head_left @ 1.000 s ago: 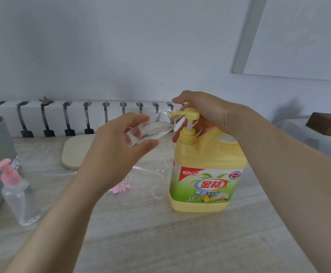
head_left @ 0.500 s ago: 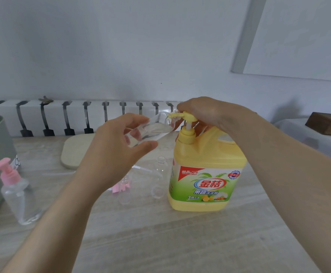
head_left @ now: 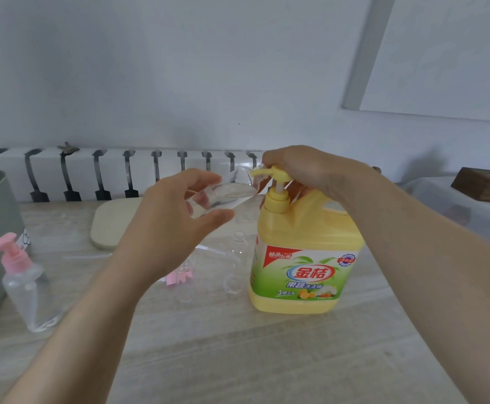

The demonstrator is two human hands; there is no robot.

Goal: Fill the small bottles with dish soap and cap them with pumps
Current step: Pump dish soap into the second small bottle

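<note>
Capped bottle: far left, I see a small clear plastic bottle with a pink pump [head_left: 31, 293] standing.
Left hand: my left hand [head_left: 174, 225] grips a small clear open bottle [head_left: 223, 195], tilted, with its mouth at the spout [head_left: 257, 172].
Spare bottles: more small clear bottles [head_left: 239, 252] stand uncapped beside the jug.
Right hand: my right hand [head_left: 305, 167] curls over the yellow pump head [head_left: 276, 174] of the big yellow plastic soap jug [head_left: 305, 258].
Worry: if the mouth slips off the spout, I think soap drips on the table [head_left: 267, 360].
</note>
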